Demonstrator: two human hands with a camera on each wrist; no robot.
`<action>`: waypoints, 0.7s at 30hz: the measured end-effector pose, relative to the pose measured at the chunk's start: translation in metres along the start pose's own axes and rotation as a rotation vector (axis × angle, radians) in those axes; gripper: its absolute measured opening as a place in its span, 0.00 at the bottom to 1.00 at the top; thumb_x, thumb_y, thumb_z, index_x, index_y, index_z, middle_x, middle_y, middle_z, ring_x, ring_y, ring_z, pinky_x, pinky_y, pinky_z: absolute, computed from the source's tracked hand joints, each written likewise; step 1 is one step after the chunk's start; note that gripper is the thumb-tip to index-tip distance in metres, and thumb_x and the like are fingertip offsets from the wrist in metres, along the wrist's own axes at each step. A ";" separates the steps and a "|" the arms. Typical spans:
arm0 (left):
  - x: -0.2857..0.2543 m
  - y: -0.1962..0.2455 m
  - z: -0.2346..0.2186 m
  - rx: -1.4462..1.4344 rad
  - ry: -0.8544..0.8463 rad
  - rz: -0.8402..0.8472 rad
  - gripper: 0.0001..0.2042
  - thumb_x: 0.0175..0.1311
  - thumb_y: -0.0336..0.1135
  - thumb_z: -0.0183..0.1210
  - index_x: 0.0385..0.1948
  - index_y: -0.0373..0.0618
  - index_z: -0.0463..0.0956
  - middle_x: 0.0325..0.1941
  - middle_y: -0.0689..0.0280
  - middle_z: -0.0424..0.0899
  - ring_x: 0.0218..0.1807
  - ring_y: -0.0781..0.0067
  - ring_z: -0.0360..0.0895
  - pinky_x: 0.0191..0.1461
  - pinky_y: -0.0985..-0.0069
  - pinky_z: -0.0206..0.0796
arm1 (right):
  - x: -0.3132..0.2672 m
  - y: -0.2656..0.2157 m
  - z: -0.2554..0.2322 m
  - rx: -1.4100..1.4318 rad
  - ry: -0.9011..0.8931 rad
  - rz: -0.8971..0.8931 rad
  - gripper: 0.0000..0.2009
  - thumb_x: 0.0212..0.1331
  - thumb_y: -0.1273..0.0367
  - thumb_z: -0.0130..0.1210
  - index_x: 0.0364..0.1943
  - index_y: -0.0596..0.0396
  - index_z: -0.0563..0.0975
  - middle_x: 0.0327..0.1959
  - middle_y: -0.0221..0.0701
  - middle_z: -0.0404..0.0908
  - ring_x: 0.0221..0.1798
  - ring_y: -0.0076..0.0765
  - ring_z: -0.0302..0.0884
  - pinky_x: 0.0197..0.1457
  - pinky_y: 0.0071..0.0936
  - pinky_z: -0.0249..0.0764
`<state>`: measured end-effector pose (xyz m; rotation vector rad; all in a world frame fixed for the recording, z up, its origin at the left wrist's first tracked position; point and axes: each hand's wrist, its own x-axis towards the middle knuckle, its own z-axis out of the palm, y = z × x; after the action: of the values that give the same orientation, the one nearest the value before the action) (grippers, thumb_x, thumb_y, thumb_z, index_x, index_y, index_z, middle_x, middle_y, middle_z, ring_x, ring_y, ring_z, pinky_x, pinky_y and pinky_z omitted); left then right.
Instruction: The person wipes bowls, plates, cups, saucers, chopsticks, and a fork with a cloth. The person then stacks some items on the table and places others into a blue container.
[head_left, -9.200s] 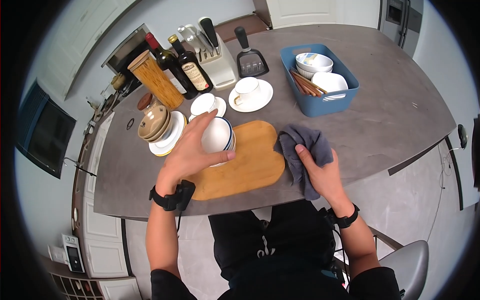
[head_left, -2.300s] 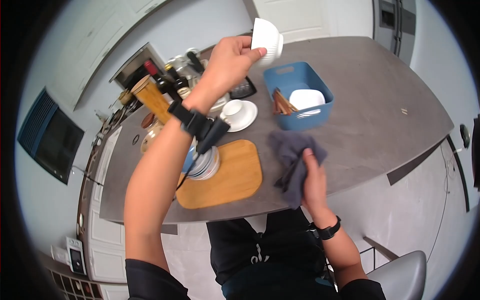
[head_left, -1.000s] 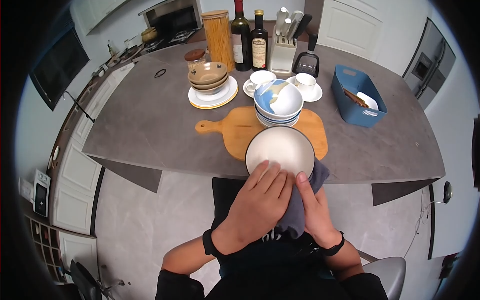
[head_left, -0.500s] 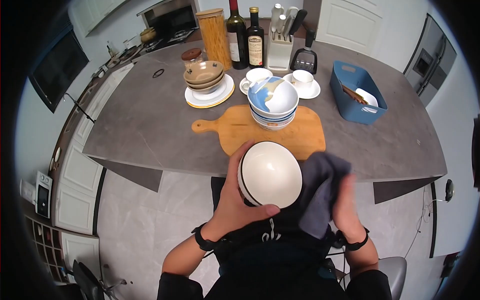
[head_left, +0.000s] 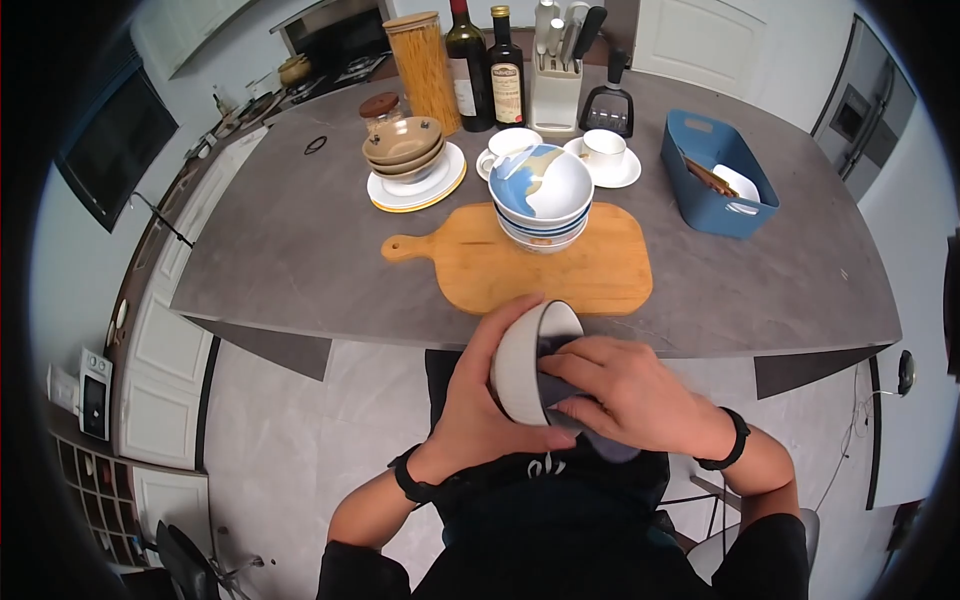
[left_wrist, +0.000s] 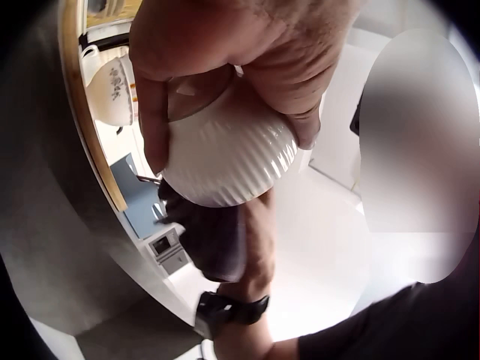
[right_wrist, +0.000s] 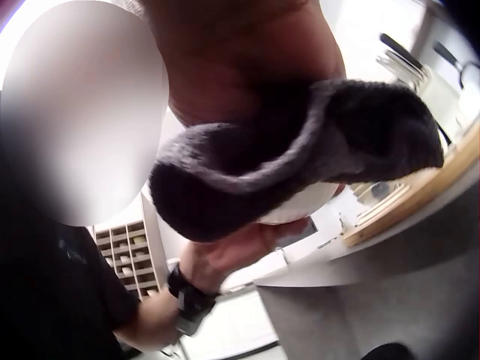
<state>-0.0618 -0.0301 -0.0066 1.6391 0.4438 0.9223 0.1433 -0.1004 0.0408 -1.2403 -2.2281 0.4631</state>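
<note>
In the head view my left hand (head_left: 470,400) grips a white ribbed bowl (head_left: 516,368) with a dark rim, tipped on its side in front of the table edge. Its mouth faces right. My right hand (head_left: 640,395) holds a dark grey cloth (head_left: 608,447), with fingers and cloth inside the bowl's mouth. The left wrist view shows the bowl's ribbed outside (left_wrist: 229,161) between left fingers and thumb, the cloth (left_wrist: 214,244) hanging beyond it. In the right wrist view the bunched cloth (right_wrist: 300,165) hides most of the bowl.
A bowl stack (head_left: 540,195), blue-patterned on top, stands on a wooden cutting board (head_left: 460,265). Behind are cups on saucers (head_left: 618,172), brown bowls (head_left: 402,145) on plates, bottles (head_left: 507,85), a pasta jar (head_left: 425,75) and a knife block (head_left: 555,100). A blue basket (head_left: 720,205) stands right.
The blue-patterned bowl went from basket to stack. My left hand lifted the ribbed bowl from the basket to my body and tipped it sideways; my right hand brought the cloth inside it.
</note>
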 end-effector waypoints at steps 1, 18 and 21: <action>0.001 0.004 0.002 0.184 0.002 0.108 0.58 0.31 0.45 0.86 0.72 0.44 0.61 0.67 0.57 0.69 0.70 0.59 0.68 0.72 0.65 0.62 | 0.000 -0.003 -0.003 0.212 -0.087 0.147 0.15 0.61 0.73 0.61 0.52 0.59 0.79 0.47 0.35 0.80 0.49 0.39 0.79 0.50 0.34 0.77; -0.015 -0.009 0.031 0.307 0.048 0.197 0.56 0.33 0.47 0.85 0.70 0.41 0.61 0.67 0.54 0.66 0.69 0.53 0.67 0.72 0.61 0.60 | -0.007 0.022 0.011 0.284 0.576 -0.099 0.23 0.63 0.70 0.62 0.62 0.57 0.72 0.62 0.40 0.76 0.65 0.39 0.75 0.65 0.37 0.71; -0.018 0.004 0.032 0.087 -0.110 0.026 0.55 0.34 0.49 0.83 0.69 0.42 0.60 0.65 0.58 0.68 0.68 0.59 0.67 0.71 0.64 0.58 | -0.003 0.026 0.026 0.178 0.436 -0.104 0.25 0.53 0.72 0.64 0.58 0.56 0.75 0.54 0.42 0.78 0.53 0.54 0.79 0.54 0.43 0.76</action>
<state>-0.0497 -0.0645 -0.0099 1.7691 0.3923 0.8370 0.1461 -0.0904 0.0057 -1.0137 -1.8289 0.3072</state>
